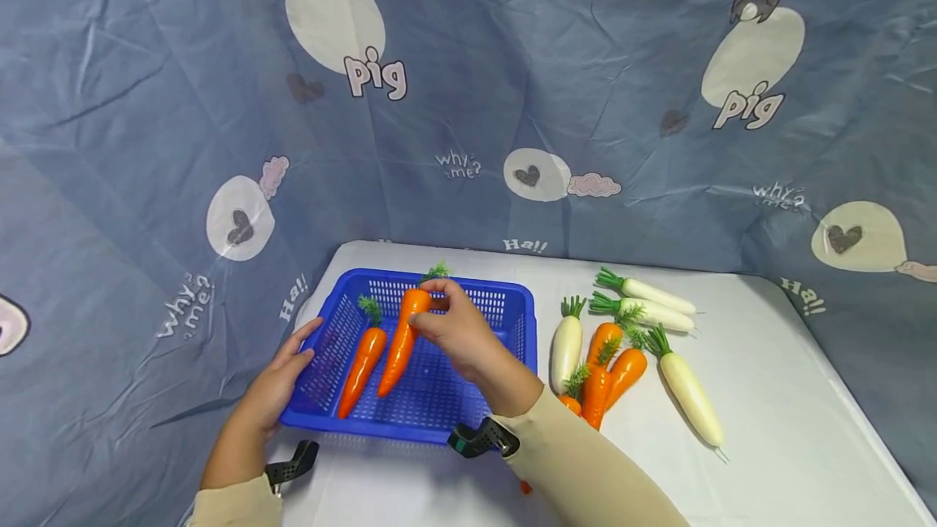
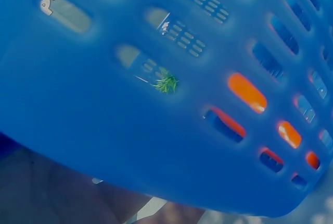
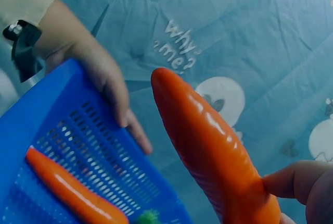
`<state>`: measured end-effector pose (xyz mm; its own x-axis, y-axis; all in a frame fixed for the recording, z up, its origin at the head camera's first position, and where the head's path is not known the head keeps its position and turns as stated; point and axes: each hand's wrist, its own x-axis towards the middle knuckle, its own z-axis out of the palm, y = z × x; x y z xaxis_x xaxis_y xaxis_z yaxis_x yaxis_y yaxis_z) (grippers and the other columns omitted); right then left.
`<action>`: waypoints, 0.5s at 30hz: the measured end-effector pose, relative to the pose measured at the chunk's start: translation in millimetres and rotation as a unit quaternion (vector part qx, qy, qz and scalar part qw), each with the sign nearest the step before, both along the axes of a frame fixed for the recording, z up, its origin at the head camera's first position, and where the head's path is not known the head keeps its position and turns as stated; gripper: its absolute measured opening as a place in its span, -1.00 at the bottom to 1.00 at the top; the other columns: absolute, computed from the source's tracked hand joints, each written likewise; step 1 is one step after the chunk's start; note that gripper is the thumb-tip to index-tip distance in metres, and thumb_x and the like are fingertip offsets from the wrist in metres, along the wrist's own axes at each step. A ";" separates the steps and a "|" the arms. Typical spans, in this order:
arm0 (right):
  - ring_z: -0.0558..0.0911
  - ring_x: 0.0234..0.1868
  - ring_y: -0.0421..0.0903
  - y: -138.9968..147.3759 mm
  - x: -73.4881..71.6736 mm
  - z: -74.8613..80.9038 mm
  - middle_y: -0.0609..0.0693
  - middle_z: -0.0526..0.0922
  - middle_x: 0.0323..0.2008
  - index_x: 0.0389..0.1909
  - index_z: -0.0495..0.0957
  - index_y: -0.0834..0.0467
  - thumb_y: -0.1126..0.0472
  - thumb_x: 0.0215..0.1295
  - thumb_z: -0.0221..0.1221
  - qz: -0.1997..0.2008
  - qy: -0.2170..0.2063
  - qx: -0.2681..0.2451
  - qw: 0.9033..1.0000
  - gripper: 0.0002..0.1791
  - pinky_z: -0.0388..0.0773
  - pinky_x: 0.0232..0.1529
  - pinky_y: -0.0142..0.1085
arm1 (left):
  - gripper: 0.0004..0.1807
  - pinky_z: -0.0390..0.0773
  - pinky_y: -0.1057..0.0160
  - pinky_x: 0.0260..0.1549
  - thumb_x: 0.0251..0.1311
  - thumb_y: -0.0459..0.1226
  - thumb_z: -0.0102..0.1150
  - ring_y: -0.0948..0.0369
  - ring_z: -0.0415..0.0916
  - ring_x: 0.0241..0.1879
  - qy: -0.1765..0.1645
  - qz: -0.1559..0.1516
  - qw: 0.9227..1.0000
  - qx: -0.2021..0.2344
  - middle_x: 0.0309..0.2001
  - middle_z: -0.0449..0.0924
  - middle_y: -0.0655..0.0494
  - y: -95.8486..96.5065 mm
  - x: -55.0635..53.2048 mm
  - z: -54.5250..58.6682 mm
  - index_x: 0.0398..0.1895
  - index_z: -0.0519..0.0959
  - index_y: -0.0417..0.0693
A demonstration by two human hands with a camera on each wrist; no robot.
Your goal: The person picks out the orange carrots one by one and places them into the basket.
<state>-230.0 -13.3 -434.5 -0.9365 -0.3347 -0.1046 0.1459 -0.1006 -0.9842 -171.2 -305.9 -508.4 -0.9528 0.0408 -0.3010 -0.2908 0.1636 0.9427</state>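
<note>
I have the right hand (image 1: 461, 328) pinching the held carrot (image 1: 405, 340) by its thick, leafy end, thumb against one side and fingertips on the other. The carrot is over the inside of the blue basket (image 1: 366, 428), its long axis running from 1 o'clock at the leaves to 7 o'clock at the tip. From the right hand it points away toward 8 o'clock. I can't tell whether the tip touches the basket floor.

The relation I judge everything to hang on is its gap from the lying carrot (image 1: 361, 372), which rests in the basket at 8 o'clock from it, near and almost parallel, leaves toward 12.

The left hand (image 1: 276, 376) is at the basket's 9 o'clock rim, fingers fairly straight, with no carrot in them. The right hand is the nearer one to the held carrot.

For room, I read bare basket floor from 3 to 5 o'clock of the held carrot, partly under the right hand. The far wall stands close at 12. Outside the 3 o'clock wall, the loose carrots (image 1: 596, 389) and a white radish (image 1: 567, 352) crowd the surface (image 1: 769, 381), near the right forearm.
</note>
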 end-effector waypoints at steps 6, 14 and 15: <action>0.65 -0.13 0.03 -10.1 -3.4 -14.5 0.22 0.48 -0.04 0.24 0.41 0.22 0.44 0.22 0.30 0.004 -0.016 0.012 1.000 -0.44 0.71 -0.01 -0.13 | -0.38 0.54 0.14 -0.10 0.68 -0.14 -0.43 -0.14 0.29 0.28 0.002 0.005 1.000 -0.014 0.67 -0.18 -0.16 -1.2 -0.1 1.9 0.71 -0.08 0.40; 0.68 -0.09 0.07 -13.3 -1.3 -22.5 0.23 0.49 -0.08 0.22 0.41 0.25 0.48 0.20 0.30 -0.002 -0.050 0.003 0.999 -0.44 0.73 -0.02 -0.14 | -0.39 0.54 0.14 -0.10 0.68 -0.15 -0.41 -0.16 0.29 0.26 -0.002 0.003 1.000 -0.010 0.65 -0.16 -0.16 -0.1 0.6 0.5 0.71 -0.06 0.41; 0.68 -0.10 0.07 -13.7 -1.4 -22.5 0.23 0.49 -0.09 0.22 0.41 0.25 0.49 0.19 0.30 -0.002 -0.052 0.003 0.999 -0.44 0.73 -0.02 -0.14 | -0.39 0.54 0.14 -0.10 0.68 -0.15 -0.41 -0.16 0.29 0.26 -0.001 0.004 1.000 -0.011 0.66 -0.16 -0.15 -0.3 0.6 0.6 0.71 -0.06 0.41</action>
